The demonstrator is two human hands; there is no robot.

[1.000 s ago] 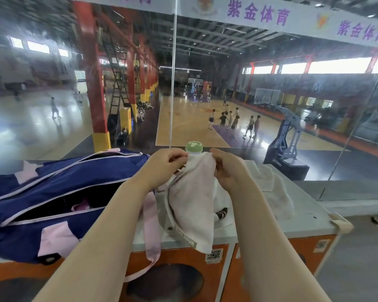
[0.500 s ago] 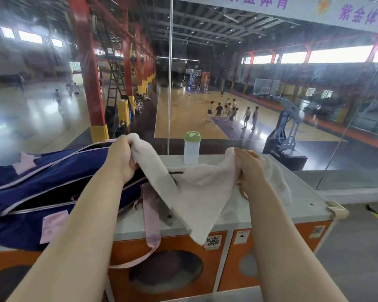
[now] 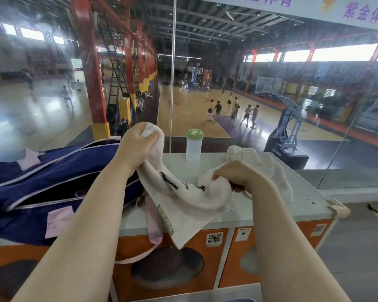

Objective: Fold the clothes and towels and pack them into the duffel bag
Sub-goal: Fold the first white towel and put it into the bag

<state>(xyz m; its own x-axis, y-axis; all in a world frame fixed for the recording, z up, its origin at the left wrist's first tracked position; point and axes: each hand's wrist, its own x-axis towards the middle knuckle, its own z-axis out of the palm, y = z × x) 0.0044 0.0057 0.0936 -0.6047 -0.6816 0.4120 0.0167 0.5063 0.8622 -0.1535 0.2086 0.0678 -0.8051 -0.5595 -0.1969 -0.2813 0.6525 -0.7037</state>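
1. Fingers [image 3: 150, 136] of my left hand [image 3: 138, 147] are pinched shut on one end of the pale pink towel [image 3: 183, 199], held up above the bag; right hand [image 3: 238, 175] is fisted on the other end, low, just over the counter top.
2. Towel hangs slack between the two grips, sagging in the middle, with one corner drooping past the counter's front edge. Dark printed marks and a grey-green label strip show on the face towards me.
3. Handling call: terry cloth, light, fully limp, no stiffness to rely on. Not slippery, not fragile. It will bunch wherever I crush it, as it does under the right fist.
4. Best hold, as I judge it: corners or hem edges, thumb on top, spread taut before laying flat. Right grip needs to move from that wad to a clean corner.
5. Second white cloth [image 3: 268, 168] lies crumpled on the counter just behind my right hand, not yet folded.
6. Navy duffel bag [image 3: 42, 186] sits at the left with its zip open, pink strap [image 3: 154, 223] trailing down the front.
7. Clear bottle with green lid [image 3: 194, 147] stands upright between my hands, further back, clear of the towel.
8. Grey counter top [image 3: 310, 199] caps orange lockers; enough bare surface right of the bag to fold on.
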